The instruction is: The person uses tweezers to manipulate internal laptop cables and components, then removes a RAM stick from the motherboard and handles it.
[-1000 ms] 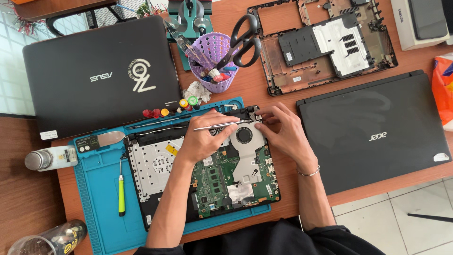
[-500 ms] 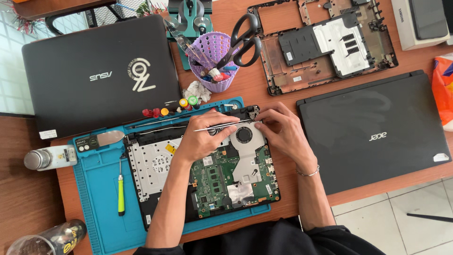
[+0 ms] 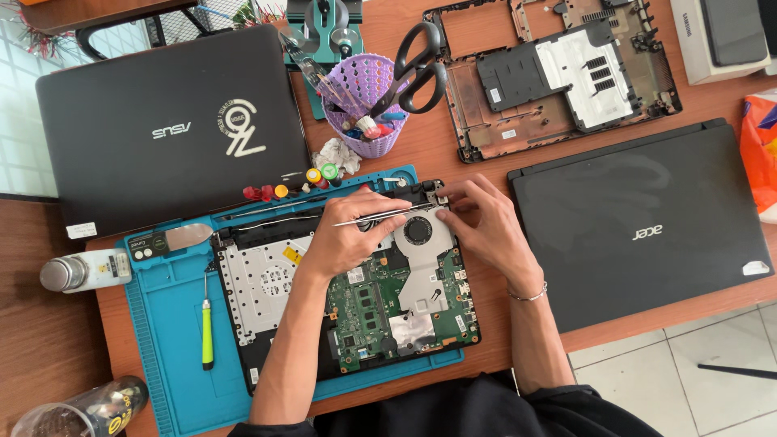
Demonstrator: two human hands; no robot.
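A: What is the left hand [image 3: 348, 235] doing?

B: It pinches silver tweezers [image 3: 380, 215], tips aimed rightward at the right hand [image 3: 477, 222], whose fingertips press closed on a small part at the top edge of the opened laptop [image 3: 348, 299].

A: Anything moved in the last second?

B: Barely; both hands stay put, so the fine work there continues. The green screwdriver [image 3: 207, 332] lies well to the left on the blue mat [image 3: 174, 324].
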